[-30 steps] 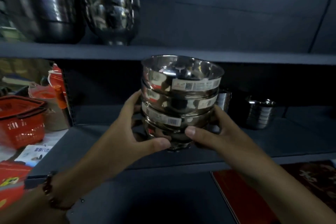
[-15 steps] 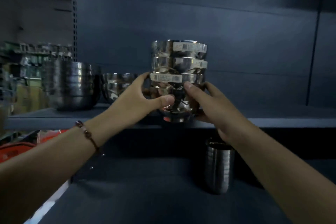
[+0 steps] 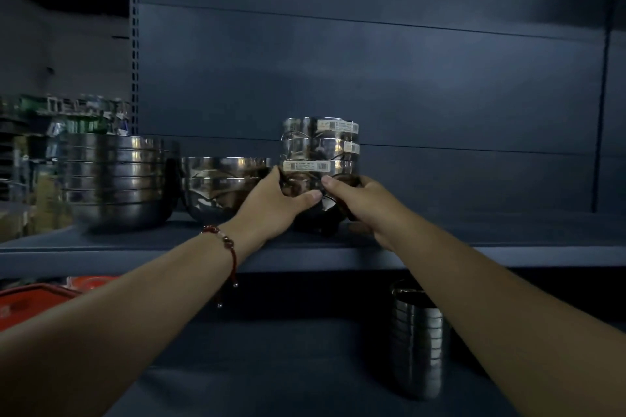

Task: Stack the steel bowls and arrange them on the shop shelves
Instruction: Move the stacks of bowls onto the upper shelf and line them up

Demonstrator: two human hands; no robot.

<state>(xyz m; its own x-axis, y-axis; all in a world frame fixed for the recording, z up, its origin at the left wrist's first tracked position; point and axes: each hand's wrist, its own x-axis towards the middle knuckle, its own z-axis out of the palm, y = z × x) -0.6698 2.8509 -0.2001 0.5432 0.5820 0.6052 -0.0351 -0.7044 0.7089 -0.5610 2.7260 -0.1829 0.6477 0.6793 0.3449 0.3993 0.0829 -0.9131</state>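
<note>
A stack of several small steel bowls [image 3: 318,145] with barcode labels stands upright on the upper shelf [image 3: 508,252], near its middle. My left hand [image 3: 277,210] grips the stack's lower left side, thumb across the front. My right hand [image 3: 359,203] holds the lower right side, thumb pressed on the front. Both hands hide the bottom bowl, so I cannot tell whether the base touches the shelf.
Left of the stack sit medium steel bowls [image 3: 220,189] and a tall stack of large steel bowls [image 3: 118,183]. A stack of steel cups [image 3: 420,338] stands on the lower shelf [image 3: 271,389]. Red baskets [image 3: 37,301] lie at lower left. The upper shelf's right half holds nothing.
Both hands carried the stack up from the lower shelf level, then forward and down onto the upper shelf, to the right of the medium bowls.
</note>
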